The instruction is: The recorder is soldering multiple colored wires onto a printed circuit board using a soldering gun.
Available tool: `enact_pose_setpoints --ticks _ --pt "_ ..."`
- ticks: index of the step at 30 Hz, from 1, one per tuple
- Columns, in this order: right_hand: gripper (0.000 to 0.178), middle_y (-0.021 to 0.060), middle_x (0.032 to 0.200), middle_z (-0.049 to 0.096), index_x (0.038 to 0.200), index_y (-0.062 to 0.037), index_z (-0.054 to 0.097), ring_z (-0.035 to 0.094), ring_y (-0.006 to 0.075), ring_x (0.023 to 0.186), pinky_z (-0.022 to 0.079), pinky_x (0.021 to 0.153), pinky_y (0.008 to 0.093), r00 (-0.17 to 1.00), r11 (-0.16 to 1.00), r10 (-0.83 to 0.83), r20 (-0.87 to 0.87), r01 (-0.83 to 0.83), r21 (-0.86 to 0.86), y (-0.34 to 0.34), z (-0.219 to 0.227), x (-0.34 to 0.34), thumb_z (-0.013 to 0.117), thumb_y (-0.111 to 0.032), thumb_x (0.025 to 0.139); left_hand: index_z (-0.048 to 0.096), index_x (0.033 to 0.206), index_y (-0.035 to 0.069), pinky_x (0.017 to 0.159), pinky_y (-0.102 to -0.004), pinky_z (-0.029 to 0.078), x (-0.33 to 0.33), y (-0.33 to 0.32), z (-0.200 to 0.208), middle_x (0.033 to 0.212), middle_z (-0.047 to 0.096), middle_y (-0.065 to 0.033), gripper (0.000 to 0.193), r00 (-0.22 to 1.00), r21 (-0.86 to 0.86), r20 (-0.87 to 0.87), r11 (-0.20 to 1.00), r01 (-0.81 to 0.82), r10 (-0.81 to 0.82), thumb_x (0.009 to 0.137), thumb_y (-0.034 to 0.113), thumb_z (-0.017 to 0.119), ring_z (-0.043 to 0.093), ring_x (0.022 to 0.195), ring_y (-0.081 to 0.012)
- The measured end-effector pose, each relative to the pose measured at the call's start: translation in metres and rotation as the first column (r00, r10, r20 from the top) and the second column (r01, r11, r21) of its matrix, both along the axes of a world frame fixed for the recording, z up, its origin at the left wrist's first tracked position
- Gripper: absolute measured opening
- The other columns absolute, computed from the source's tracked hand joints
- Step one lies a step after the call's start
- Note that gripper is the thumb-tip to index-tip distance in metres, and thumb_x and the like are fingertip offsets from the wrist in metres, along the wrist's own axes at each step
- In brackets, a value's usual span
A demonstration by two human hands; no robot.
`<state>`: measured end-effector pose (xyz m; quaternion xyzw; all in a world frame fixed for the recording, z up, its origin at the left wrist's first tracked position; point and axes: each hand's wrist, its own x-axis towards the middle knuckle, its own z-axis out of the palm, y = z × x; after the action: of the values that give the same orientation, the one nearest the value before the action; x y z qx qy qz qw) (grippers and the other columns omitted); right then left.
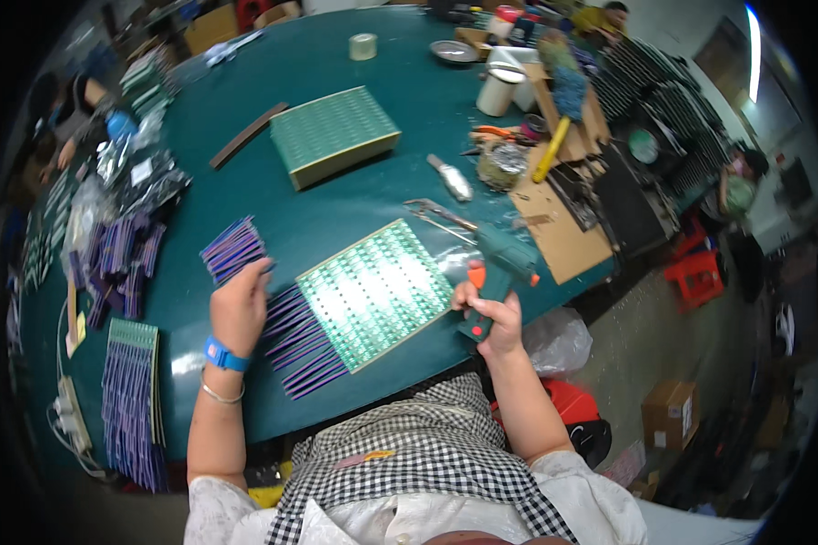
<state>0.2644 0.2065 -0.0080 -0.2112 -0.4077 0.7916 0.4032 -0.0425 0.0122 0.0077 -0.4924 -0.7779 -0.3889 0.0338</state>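
My left hand (pixel 239 309), a blue watch on its wrist, is closed at the near end of a short bundle of purple and blue wires (pixel 234 247). In my right hand (pixel 493 318) is a green pistol-shaped soldering gun (pixel 503 259) with an orange trigger. Its metal barrel and a thin guide tube point left, above the far right corner of a shiny green circuit board panel (pixel 377 295). The panel lies flat between my hands. Along its left edge, a row of purple wires (pixel 304 350) sticks out toward my left arm.
A stack of green panels (pixel 336 132) stands farther back, beside a brown strip (pixel 248 134). Another wired panel (pixel 132 391) hangs over the near left edge. More wire bundles (pixel 123 254) lie left. Right are a white mug (pixel 500 88), cardboard (pixel 563 236) and tools; people sit beyond.
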Motion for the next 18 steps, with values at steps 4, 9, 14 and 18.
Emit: enact_pose_setpoints --ticks 4,9,14,18 --pt "0.058 0.0106 0.082 0.057 0.128 0.0022 0.049 0.056 0.0227 0.079 0.047 0.074 0.0367 0.999 0.999 0.04 -0.009 -0.04 0.014 -0.002 -0.008 -0.001 0.066 -0.009 0.073 0.058 0.112 0.003 0.049 -0.0206 0.047 0.003 0.001 0.017 0.085 0.068 -0.0077 0.013 0.449 0.178 0.859 0.966 0.186 -0.245 0.102 0.01 0.052 0.061 0.061 -0.0097" --pt "0.06 0.0094 0.079 0.052 0.131 0.0029 0.046 0.054 0.0201 0.071 0.048 0.06 0.0329 0.991 0.993 0.107 -0.085 -0.111 -0.043 0.001 -0.008 -0.001 0.064 -0.007 0.075 0.057 0.12 0.0 0.05 -0.0181 0.045 0.007 0.009 0.035 0.089 0.069 -0.0086 0.02 0.075 0.288 0.949 0.941 0.18 -0.305 0.102 0.009 0.053 0.06 0.063 -0.0092" --pt "0.059 0.0106 0.077 0.052 0.132 0.0061 0.043 0.052 0.0171 0.051 0.047 0.04 0.0281 0.992 0.989 0.113 -0.057 -0.118 -0.088 0.004 0.007 -0.001 0.061 -0.002 0.076 0.056 0.125 -0.002 0.061 -0.022 0.055 0.008 0.019 0.04 0.094 0.07 -0.0108 0.025 0.159 0.198 0.96 0.959 0.202 -0.232 0.101 0.007 0.054 0.07 0.076 -0.016" --pt "0.059 0.012 0.08 0.055 0.133 0.0076 0.044 0.052 0.0146 0.051 0.048 0.046 0.0265 0.969 0.993 0.083 0.234 -0.1 0.062 0.012 0.032 0.006 0.06 0.003 0.076 0.066 0.113 -0.003 0.064 -0.0259 0.056 0.01 0.022 0.028 0.098 0.072 -0.0115 0.02 0.578 0.018 0.797 0.963 0.268 -0.175 0.094 0.001 0.062 0.07 0.076 -0.0156"
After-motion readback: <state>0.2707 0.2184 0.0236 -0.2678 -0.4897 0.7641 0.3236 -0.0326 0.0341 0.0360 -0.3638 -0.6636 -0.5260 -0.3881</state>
